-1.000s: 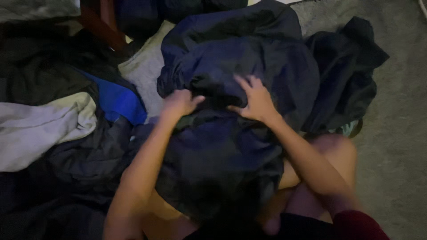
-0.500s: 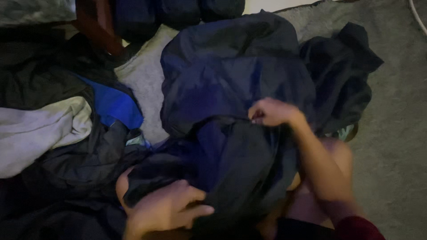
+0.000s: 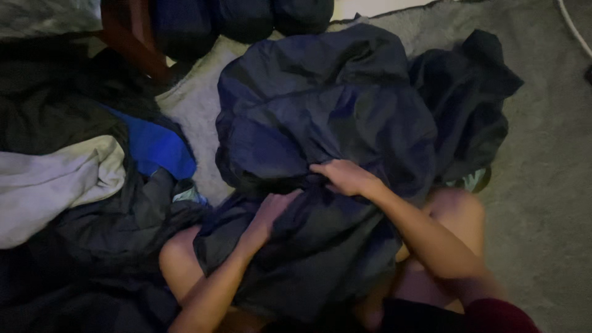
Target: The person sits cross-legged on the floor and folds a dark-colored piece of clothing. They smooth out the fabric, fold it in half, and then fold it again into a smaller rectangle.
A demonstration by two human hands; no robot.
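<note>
Fingers of both hands pressed flat on the dark navy garment [image 3: 327,123] across the person's lap — left hand [image 3: 271,213] and right hand [image 3: 345,177] laid on the cloth, gripping nothing. A pile of dark clothes [image 3: 80,203] lay left on the grey carpet [image 3: 542,185]. The slippery, bunched fabric could slide off the knees, or crease unevenly.

The big jacket [image 3: 320,123] lies on the carpet [image 3: 542,185] and over the person's knees. Both hands rest on the jacket, the left hand [image 3: 271,213] just left of the right hand [image 3: 345,177]. Left of the jacket lies a pile of clothes [image 3: 80,203]. Behind the jacket stands a wooden leg [image 3: 132,43].
</note>
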